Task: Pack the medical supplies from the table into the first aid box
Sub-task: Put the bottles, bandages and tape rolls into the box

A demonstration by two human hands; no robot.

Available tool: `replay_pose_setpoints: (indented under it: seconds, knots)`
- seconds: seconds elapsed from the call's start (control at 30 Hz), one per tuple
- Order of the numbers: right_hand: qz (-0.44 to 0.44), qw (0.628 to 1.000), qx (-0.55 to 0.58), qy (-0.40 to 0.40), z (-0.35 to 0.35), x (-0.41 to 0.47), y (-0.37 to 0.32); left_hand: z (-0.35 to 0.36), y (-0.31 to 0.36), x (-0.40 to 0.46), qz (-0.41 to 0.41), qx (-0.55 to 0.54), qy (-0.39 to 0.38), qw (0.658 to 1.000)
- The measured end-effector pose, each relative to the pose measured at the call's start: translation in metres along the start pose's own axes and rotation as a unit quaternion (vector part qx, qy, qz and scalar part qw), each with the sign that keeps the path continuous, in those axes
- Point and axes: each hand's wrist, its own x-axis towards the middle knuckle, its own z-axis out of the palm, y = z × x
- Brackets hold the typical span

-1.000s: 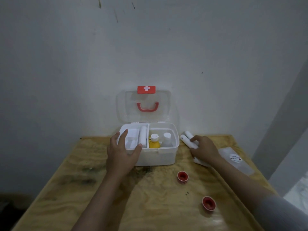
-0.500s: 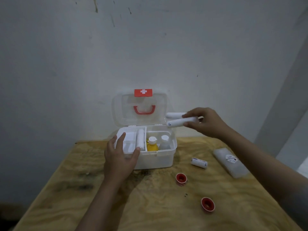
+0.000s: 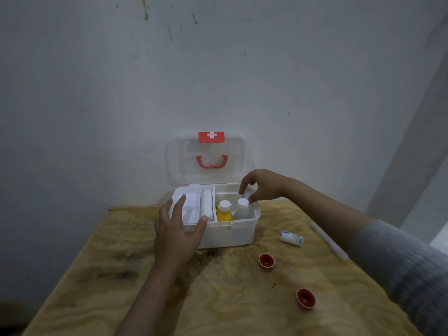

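Left hand (image 3: 178, 235) rests on the box (image 3: 232, 232) at its front left corner, fingers spread flat over the rim, thumb on the front wall; grip splayed, pinching nothing. Box sits at the back edge of the surface (image 3: 121, 275), near the middle, clear lid (image 3: 208, 175) upright against the wall, red handle (image 3: 212, 162) and red cross tag (image 3: 211, 137) on it. Left compartment holds a white tray (image 3: 190, 209) with a bandage roll (image 3: 206, 206) lying along the divider. Right compartment holds a yellow bottle (image 3: 224, 212) and a white bottle (image 3: 241, 209), both upright. Right hand (image 3: 263, 187) is over the back right corner of the box, fingers curled down, pinching something white just beside the white bottle's cap; cannot tell exactly what. On the surface right of the box: a small bandage roll (image 3: 291, 238) lying down, two red tape rolls (image 3: 266, 261) (image 3: 306, 298) toward the front right, well apart. A flat clear pack (image 3: 329, 243) is partly hidden by the right sleeve (image 3: 407, 267).
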Motion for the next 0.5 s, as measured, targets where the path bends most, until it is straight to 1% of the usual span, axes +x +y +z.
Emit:
replay_pose_setpoints:
  seconds: [0.13,0.2,0.27,0.37,0.5]
  knots:
    - [0.000,0.995,0.043,0.094,-0.001,-0.022,0.014,0.001,0.000,0.000,0.001,-0.004,0.005,1.000]
    - [0.011,0.991,0.048,0.124,-0.003,-0.039,0.027,0.001,0.000,0.000,0.002,-0.006,0.005,1.000]
    - [0.040,0.990,0.033,0.129,-0.004,-0.059,0.045,0.001,0.000,0.000,-0.002,-0.009,0.004,1.000]
    - [0.107,0.987,0.003,0.116,0.003,-0.096,0.073,0.002,-0.001,-0.001,0.003,-0.012,0.008,1.000]
    - [0.211,0.969,-0.046,0.117,0.032,-0.143,0.103,0.002,-0.002,-0.001,0.007,-0.015,0.012,1.000]
